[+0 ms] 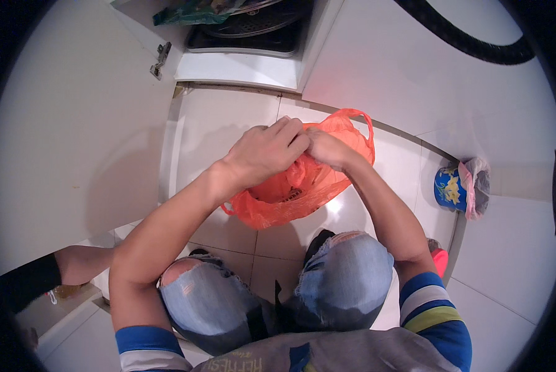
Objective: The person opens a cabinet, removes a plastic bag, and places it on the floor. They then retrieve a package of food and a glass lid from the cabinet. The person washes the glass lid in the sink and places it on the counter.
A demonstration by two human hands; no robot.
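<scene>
A thin red-orange plastic carrier bag (268,211) sits on the tiled floor in front of my knees. One of its loop handles stands up at the far right, and another lies at the near left. Dark print shows inside the bag, next to a bunched, twisted piece of red plastic. My left hand (266,149) is over the bag's far left part with fingers curled. Against its fingertips, my right hand (327,148) is closed in a fist-like pinch. Both appear to grip gathered red plastic; the fingertips and whatever lies beneath them are partly hidden.
A white cabinet door (78,125) stands open at left. Inside the cabinet are dark pans (254,28) and a green packet (189,16). A blue flowered bin (450,188) with a plastic liner stands right. Another person's limb (82,265) shows at lower left. A black hose (464,44) curves overhead.
</scene>
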